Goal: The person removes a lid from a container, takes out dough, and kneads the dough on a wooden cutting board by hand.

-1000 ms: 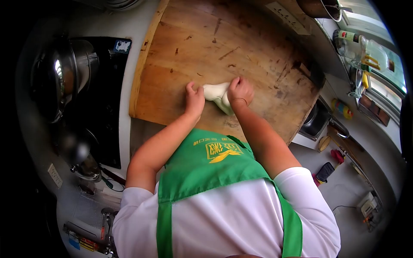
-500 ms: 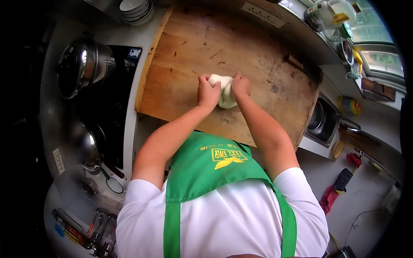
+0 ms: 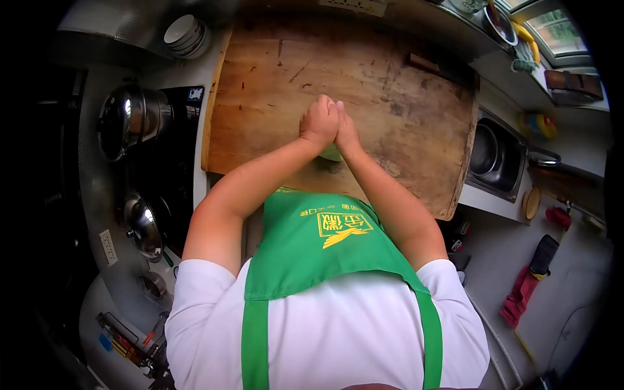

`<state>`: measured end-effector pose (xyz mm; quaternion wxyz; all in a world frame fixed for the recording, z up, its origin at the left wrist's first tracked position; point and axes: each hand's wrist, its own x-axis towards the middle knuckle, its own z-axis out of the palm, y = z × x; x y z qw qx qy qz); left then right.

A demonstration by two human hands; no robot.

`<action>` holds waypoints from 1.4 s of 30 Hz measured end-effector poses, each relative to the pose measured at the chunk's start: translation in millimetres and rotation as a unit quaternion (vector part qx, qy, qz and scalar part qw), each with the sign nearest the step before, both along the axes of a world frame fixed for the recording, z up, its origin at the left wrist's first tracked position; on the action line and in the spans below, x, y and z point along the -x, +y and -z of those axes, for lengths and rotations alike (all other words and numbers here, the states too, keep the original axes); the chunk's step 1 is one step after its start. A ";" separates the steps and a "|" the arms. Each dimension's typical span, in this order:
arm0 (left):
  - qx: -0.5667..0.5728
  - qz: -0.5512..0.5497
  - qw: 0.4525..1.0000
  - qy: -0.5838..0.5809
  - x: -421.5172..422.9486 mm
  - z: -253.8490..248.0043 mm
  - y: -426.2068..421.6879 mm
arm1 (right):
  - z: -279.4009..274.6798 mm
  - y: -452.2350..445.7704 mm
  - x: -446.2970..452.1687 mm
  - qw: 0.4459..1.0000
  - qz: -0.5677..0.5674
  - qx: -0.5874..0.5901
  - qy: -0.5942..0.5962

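Observation:
My left hand [image 3: 320, 121] and my right hand [image 3: 347, 129] press together over the dough [image 3: 331, 153] near the front part of the wooden board [image 3: 273, 78]. Only a small greenish-white piece of the dough shows below my wrists; the rest is hidden under my hands. The fingers of my left hand are curled, and its knuckles touch my right hand. My right hand is closed against it from the right side.
Left of the board are a lidded steel pot [image 3: 133, 120], another domed lid [image 3: 143, 227] and stacked bowls [image 3: 184, 36]. To the right sits a sink [image 3: 497, 156]. A dark wooden block [image 3: 424, 64] lies at the board's far right.
My hands have come together from either side of the dough and now cover most of it. The dough was stretched wide, then bunched up. The camera view has shifted.

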<state>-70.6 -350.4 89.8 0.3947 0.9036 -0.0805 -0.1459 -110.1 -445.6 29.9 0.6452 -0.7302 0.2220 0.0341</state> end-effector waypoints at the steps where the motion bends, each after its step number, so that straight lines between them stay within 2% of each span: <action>1: 0.059 -0.027 0.996 -0.069 5.1 6.6 0.2 | -4.0 2.3 5.9 0.998 0.016 0.033 -0.051; 2: 0.104 0.008 0.989 -0.103 15.6 12.7 4.2 | -8.9 2.5 16.5 0.993 0.032 0.092 -0.060; 3: 0.103 0.008 0.989 -0.103 29.1 15.7 7.7 | -10.3 -0.4 29.2 0.994 0.032 0.091 -0.059; 5: 0.092 0.056 0.958 -0.267 47.4 31.8 13.2 | 0.9 -10.4 44.8 0.960 -0.078 0.211 -0.169; 7: 0.085 0.059 0.971 -0.213 49.1 38.4 12.7 | 15.8 -15.8 45.7 0.965 -0.095 0.197 -0.142; 9: 0.048 0.091 0.940 -0.324 51.4 50.2 11.3 | 25.7 -19.2 50.9 0.932 -0.069 0.256 -0.246; 12: 0.048 0.102 0.936 -0.332 33.2 64.8 -3.7 | 43.7 -34.2 41.2 0.938 -0.074 0.279 -0.192; 15: 0.051 0.101 0.948 -0.298 1.7 72.1 -28.2 | 53.4 -58.3 10.8 0.925 -0.089 0.339 -0.149; 16: 0.009 0.097 0.972 -0.216 -21.8 77.8 -39.4 | 56.3 -72.5 -15.5 0.925 -0.114 0.335 -0.136; 19: -0.039 0.060 0.986 -0.150 -55.4 85.3 -50.5 | 60.9 -81.5 -57.8 0.920 -0.135 0.347 -0.124; 20: -0.024 0.059 0.989 -0.137 -63.6 85.2 -53.4 | 63.3 -82.9 -68.9 0.903 -0.104 0.379 -0.174; 25: -0.057 0.051 0.995 -0.067 -90.8 96.3 -60.3 | 63.0 -85.3 -85.9 0.911 -0.095 0.388 -0.105; 27: -0.116 0.073 0.990 -0.010 -103.0 88.0 -64.7 | 52.6 -79.8 -88.1 0.912 -0.043 0.399 -0.080; 29: -0.124 0.050 0.991 0.015 -114.2 97.6 -64.8 | 49.2 -77.8 -94.6 0.925 -0.079 0.371 0.019; 30: -0.128 0.041 0.990 0.041 -104.1 94.0 -65.5 | 39.8 -76.5 -84.9 0.924 -0.043 0.380 0.026; 32: -0.124 0.027 0.991 0.036 -88.7 115.7 -52.9 | 40.1 -76.1 -96.7 0.928 -0.101 0.349 0.079; 33: -0.112 0.007 0.994 0.020 -95.8 106.0 -52.2 | 30.2 -76.8 -100.2 0.926 -0.083 0.365 0.057; 35: -0.103 -0.003 0.995 0.017 -89.3 83.3 -41.1 | 40.9 -73.6 -82.0 0.961 -0.128 0.226 0.091; 36: -0.093 -0.005 0.994 0.059 -77.2 59.7 -13.8 | -0.9 -71.9 -57.4 0.981 -0.139 -0.078 0.112; 37: -0.081 0.004 0.991 0.105 -75.5 49.5 -7.3 | -3.7 -74.9 -42.0 0.981 -0.139 -0.075 0.109; 38: -0.132 -0.010 0.977 0.169 -73.4 40.0 3.6 | -5.6 -69.4 -28.8 0.977 -0.211 -0.001 0.032; 39: -0.128 -0.024 0.977 0.167 -62.0 34.8 21.8 | -15.0 -53.6 -19.6 0.954 -0.288 0.075 -0.047; 40: -0.094 0.001 0.992 0.082 -54.7 38.2 24.3 | -29.0 -53.8 -20.2 0.957 -0.290 0.015 0.021; 41: -0.063 0.021 0.998 0.001 -37.7 43.3 31.2 | -22.0 -42.7 -12.6 0.955 -0.295 0.014 0.023; 42: 0.040 0.006 0.996 0.077 -10.0 56.1 38.2 | -12.7 -26.8 -4.4 0.933 -0.332 0.126 -0.059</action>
